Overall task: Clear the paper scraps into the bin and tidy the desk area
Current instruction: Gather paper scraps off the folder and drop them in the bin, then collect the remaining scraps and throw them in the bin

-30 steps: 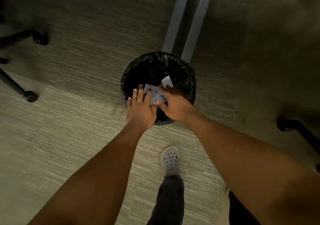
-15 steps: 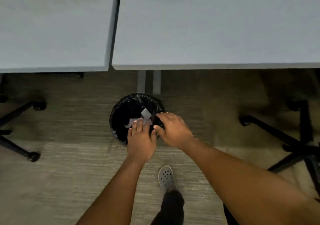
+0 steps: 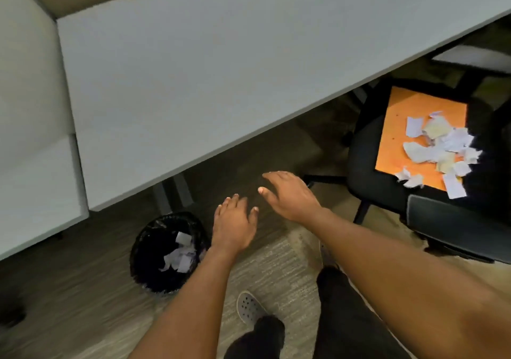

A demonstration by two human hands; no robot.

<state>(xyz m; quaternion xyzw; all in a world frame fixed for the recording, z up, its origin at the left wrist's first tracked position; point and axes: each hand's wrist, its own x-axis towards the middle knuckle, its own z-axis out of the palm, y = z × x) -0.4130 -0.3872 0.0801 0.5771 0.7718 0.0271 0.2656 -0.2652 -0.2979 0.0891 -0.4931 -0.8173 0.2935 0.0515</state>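
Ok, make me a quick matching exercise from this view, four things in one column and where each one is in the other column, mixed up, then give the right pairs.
Things:
1. orange sheet
2. bin
3. left hand
4. grey clog

Places:
A. on the carpet, near the bottom of the view
B. empty, in the air just right of the bin
C. on the black chair seat, under a pile of paper scraps
D. on the floor by the desk edge, a few scraps inside

Pairs: 1-C, 2-D, 3-B, 4-A
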